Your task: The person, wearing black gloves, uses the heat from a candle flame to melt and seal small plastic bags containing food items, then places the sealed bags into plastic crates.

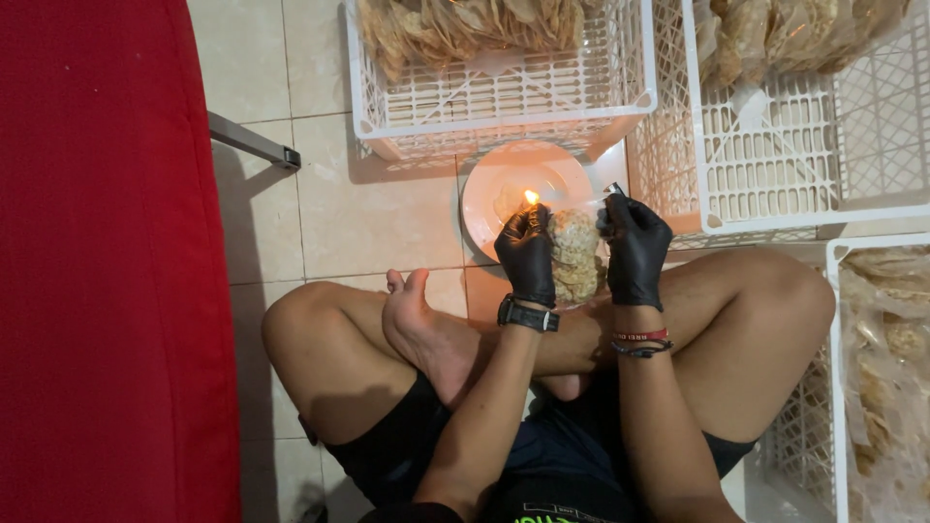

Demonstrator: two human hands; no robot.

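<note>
Two black-gloved hands grip a clear plastic bag of stacked tan crackers above a round white plate. The left hand pinches its 9 o'clock edge by a small flame; the right hand clasps the 3 o'clock edge.

Only one feed here: head cam, worn, pitched almost straight down over the wearer's lap. I see crossed bare legs filling the lower middle, tiled floor beyond them. Hands sit dead centre, close, near arm's reach from the lens. Top of frame faces forward: white plastic crates cut off at the upper edge. Red panel blocks the whole left side. No second view, so no overlap.
</note>
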